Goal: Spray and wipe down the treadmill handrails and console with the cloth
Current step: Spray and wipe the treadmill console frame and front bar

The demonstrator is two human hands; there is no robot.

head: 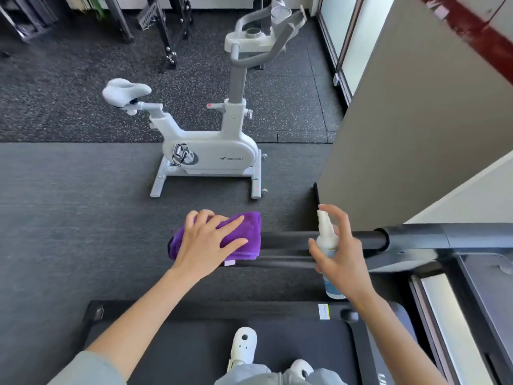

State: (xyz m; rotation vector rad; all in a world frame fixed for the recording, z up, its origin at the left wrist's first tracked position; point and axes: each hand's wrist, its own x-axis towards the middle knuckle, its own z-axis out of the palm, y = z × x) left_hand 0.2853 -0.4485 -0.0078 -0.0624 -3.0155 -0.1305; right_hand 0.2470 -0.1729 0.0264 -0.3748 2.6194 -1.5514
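Observation:
A folded purple cloth lies over the free end of the black treadmill handrail. My left hand rests flat on top of the cloth, fingers spread, pressing it onto the rail. My right hand grips a white spray bottle upright, just in front of the rail and right of the cloth, with the index finger up at the nozzle. The rail runs right into the grey console frame. The console face is mostly out of view at the right edge.
I stand on the treadmill belt, white shoes visible below. A white exercise bike stands on the dark floor beyond the rail. A beige wall panel rises at right. Black weight racks stand far back.

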